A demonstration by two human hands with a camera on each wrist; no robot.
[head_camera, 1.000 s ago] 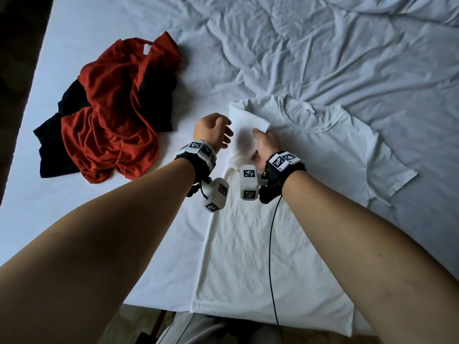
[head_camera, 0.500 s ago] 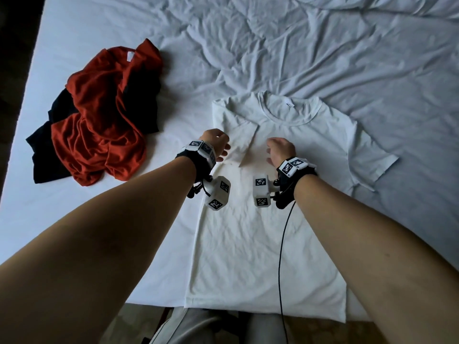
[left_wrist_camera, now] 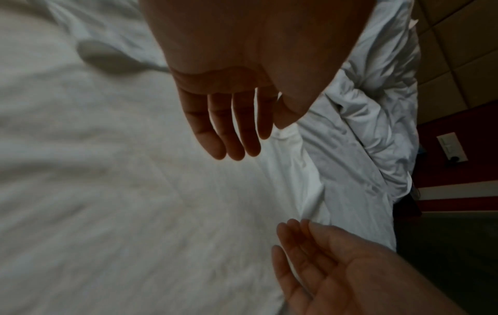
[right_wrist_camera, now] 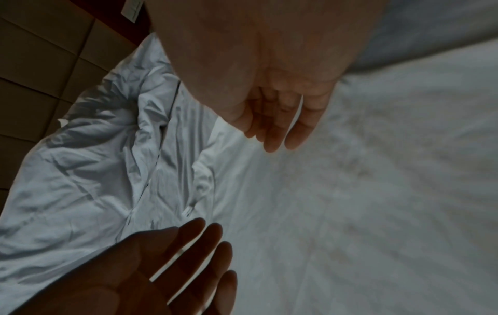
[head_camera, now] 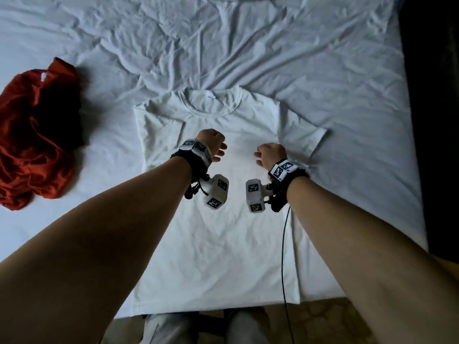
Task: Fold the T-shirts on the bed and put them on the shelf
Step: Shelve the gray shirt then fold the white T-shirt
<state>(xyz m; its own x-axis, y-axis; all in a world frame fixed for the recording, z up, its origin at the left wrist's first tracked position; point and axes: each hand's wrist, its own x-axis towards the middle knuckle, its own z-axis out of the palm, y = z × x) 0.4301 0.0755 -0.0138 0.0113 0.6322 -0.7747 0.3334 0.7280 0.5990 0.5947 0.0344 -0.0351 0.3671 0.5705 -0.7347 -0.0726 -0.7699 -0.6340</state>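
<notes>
The white shirt (head_camera: 218, 244) lay flat at the bed's (head_camera: 347, 70) near edge, its left sleeve folded in. Both hands, left (head_camera: 211, 142) and right (head_camera: 270, 153), hovered above its chest, fingers relaxed and empty. The red shirt (head_camera: 32, 150) lay crumpled well to the left.

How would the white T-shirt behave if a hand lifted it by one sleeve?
The white T-shirt would probably droop and lose its flat shape: it is thin cloth lying limp on the bed, its left sleeve already folded in. It looks light. Pushed, it would likely bunch like the red shirt.
</notes>
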